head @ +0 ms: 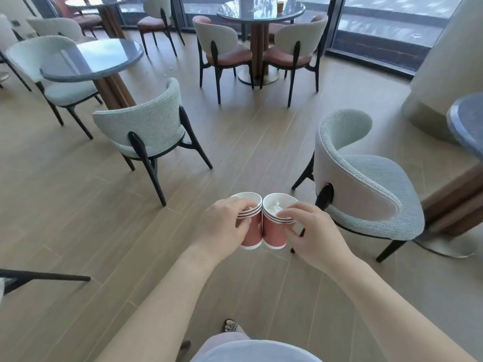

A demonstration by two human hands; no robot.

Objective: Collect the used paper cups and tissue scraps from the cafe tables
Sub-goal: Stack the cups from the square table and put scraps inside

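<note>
I hold two stacks of red paper cups side by side, touching, above the wooden floor. My left hand (pixel 222 226) grips the left cup stack (pixel 254 232) by its rims. My right hand (pixel 311 233) grips the right cup stack (pixel 273 233), which has white tissue scraps (pixel 275 206) inside the top cup. Each stack shows several nested white rims. Another brown paper cup (pixel 280 6) stands on the far round table (pixel 261 11) by the window.
A pale green chair (pixel 146 131) stands ahead on the left beside a round grey table (pixel 91 61). Another pale green chair (pixel 366 184) is close on my right, next to a table edge (pixel 467 124). Two red-seated chairs (pixel 224 48) flank the far table.
</note>
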